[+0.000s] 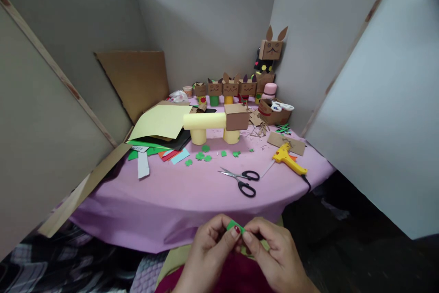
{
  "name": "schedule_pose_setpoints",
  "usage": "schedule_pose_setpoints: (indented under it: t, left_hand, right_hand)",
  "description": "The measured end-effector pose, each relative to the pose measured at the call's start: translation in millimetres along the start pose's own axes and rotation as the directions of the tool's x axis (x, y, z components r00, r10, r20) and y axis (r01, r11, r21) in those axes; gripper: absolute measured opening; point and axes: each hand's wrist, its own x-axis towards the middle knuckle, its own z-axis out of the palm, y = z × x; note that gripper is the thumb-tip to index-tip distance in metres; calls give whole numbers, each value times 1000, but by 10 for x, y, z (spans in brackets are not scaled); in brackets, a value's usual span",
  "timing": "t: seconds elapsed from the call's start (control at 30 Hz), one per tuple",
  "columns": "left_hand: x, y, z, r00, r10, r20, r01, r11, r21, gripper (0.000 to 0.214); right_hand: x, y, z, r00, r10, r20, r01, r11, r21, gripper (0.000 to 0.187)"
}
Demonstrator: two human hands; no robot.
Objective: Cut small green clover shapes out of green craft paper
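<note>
Low in front of me, both hands pinch a small green foam piece (235,226). My left hand (212,249) holds it between thumb and fingers from the left. My right hand (274,254) grips its right end, fingers curled closed. The hands hover just off the near edge of a table covered in pink cloth (164,201). On the table ahead stands a yellow tube animal with a cardboard box head (219,125), and small green cut-out shapes (202,156) lie before it.
Black-handled scissors (242,179) and a yellow glue gun (288,158) lie on the cloth. Coloured paper sheets (159,130) are stacked at left. Several cardboard bunny figures (229,87) line the back, a taller one (270,50) at right. Grey panels wall the table in.
</note>
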Motion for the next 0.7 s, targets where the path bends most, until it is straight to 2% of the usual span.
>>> schedule_pose_setpoints:
  t: [0.17,0.23,0.3,0.4,0.5,0.6,0.7]
  left_hand:
    - [-25,17,-25,991,132,-3,-124,942,311,28]
    - [-13,23,-27,987,158,-3,-147,925,350,29]
    - [15,22,-21,995,99,6,-97,962,257,31]
    - [66,10,-11,999,-34,31,33,998,60,40]
    - [88,6,-17,999,-46,-27,46,999,0,39]
    - [69,20,-34,993,51,-108,-29,980,195,29]
    - [52,16,-42,974,183,-130,-113,900,421,27]
  right_hand:
    - [28,-6,12,995,89,35,-90,996,13,24]
    - [43,-6,23,994,101,39,-101,995,11,23]
    - [57,-1,37,988,146,48,-150,983,104,24]
    - [67,26,70,968,239,79,-252,919,305,27]
    - [56,77,115,956,284,80,-293,893,340,28]
    - [34,115,162,967,254,26,-252,927,278,30]
    - [29,118,202,971,237,-43,-219,944,246,31]
